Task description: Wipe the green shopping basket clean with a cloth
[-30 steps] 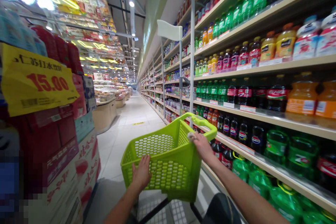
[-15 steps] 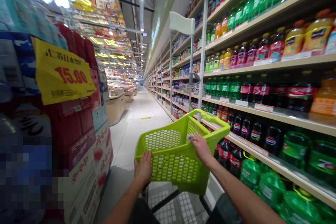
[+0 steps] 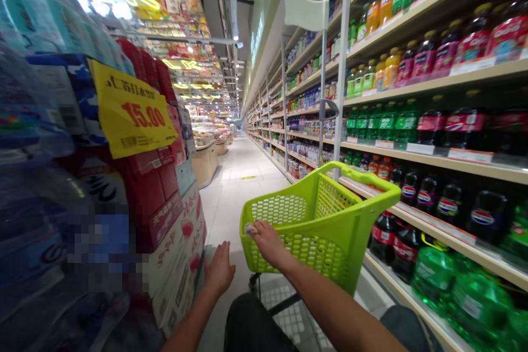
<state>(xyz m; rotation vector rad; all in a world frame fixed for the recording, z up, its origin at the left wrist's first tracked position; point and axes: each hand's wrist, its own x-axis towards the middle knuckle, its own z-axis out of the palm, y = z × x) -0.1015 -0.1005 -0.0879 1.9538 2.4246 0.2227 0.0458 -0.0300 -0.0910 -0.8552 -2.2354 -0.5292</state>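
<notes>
Standing right of centre, lower half of frame: green shopping cart, its handle toward the shelves. Perforated inner panel near the handle end; near wall hides the basket floor, so contents there cannot be read. Lattice rack under the basket, partly covered by the right forearm and a dark-clad leg.

Right hand: at the basket's front-left rim, fingers closed on a pale crumpled wad. Left hand: lower centre, left of the cart and apart from it, fingers extended, holding nothing.

Right side of frame: tiered shelves of drinks. Green bottles low down, dark cola bottles one tier above, orange bottles toward the top.

Left side of frame: stacked cartons close to the left hand, crowding that edge of the aisle; yellow price sign reading 15.00; teal bottles at upper left. Mosaic patch over part of lower left; detail unreadable.

Upper right of centre: white panel on a metal upright, behind the cart. Centre: pale aisle floor, wooden display stand along its left.
</notes>
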